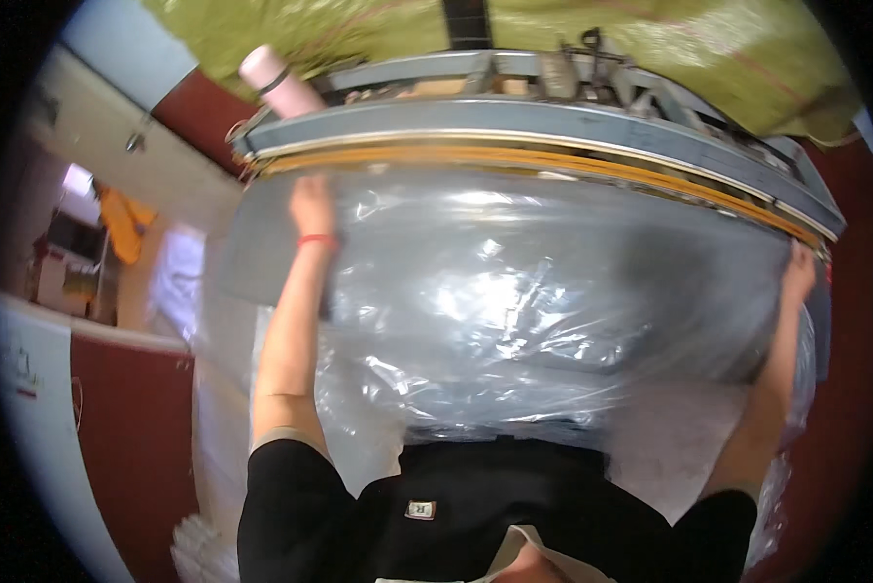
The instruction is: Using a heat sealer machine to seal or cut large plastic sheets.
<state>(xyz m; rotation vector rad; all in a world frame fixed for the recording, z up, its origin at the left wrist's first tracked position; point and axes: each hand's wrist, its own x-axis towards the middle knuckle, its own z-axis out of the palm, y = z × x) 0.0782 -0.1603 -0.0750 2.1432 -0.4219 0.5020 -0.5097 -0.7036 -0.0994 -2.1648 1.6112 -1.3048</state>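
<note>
Film (485, 291), clear and wrinkled, lies alongside the long grey bar (514, 119), best kept taut between the left hand (310, 202) and right hand (798, 274) near its far edge, their grip too blurred to tell.

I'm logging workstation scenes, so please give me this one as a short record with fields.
Left hand: at the clear plastic sheet, near its far left; grip unclear
Right hand: at the sheet's far right; grip unclear
Left wrist: red band
Beyond the hands: orange strip along a long grey bar
Behind the bar, left: pink bottle
Far edge of view: yellow-green covering
</note>
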